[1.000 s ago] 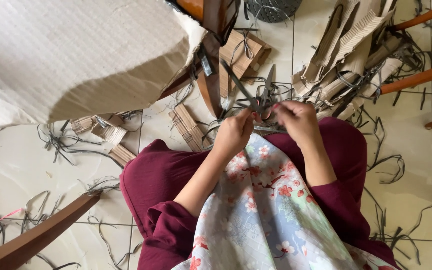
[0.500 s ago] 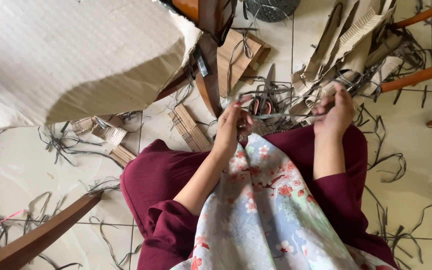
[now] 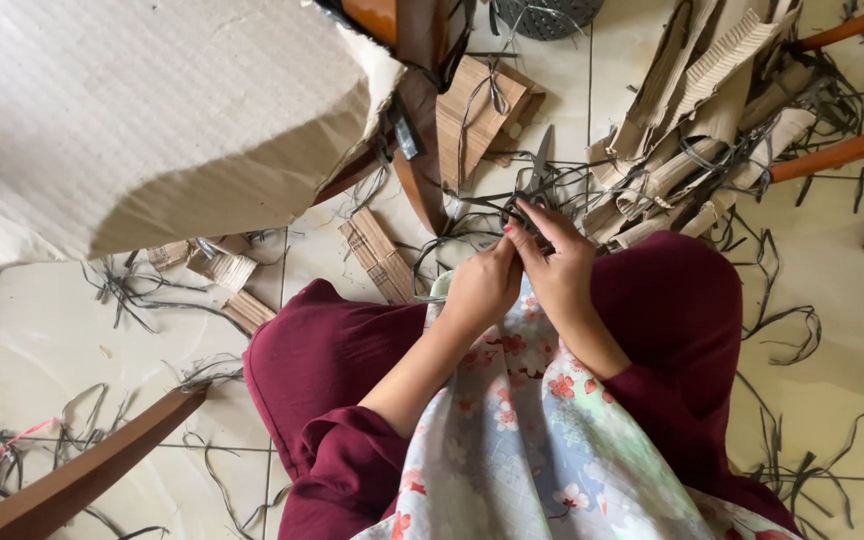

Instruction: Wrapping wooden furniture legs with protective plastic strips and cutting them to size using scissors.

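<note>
My left hand (image 3: 482,285) and my right hand (image 3: 559,262) meet in front of my knees, fingers pinched together on a thin dark strip (image 3: 472,203). Just beyond the fingertips a pair of scissors (image 3: 535,172) lies on the tiled floor among more dark strips, blades pointing away from me. The fingers hide exactly how the strip is held. I sit in a maroon garment (image 3: 332,360) with a pale floral cloth (image 3: 542,450) over my lap.
A big sheet of pale cardboard (image 3: 132,110) fills the upper left. Rolled corrugated cardboard pieces (image 3: 692,110) pile at the upper right beside orange-brown wooden legs (image 3: 842,150). Small folded cardboard bundles (image 3: 377,255) and loose dark strips litter the tiles (image 3: 52,330). A wooden bar (image 3: 82,475) crosses the lower left.
Half a second ago my hands were pulled apart, the right one raised to the right. Both have come back together in front of my knees. The scissors stayed in place.
</note>
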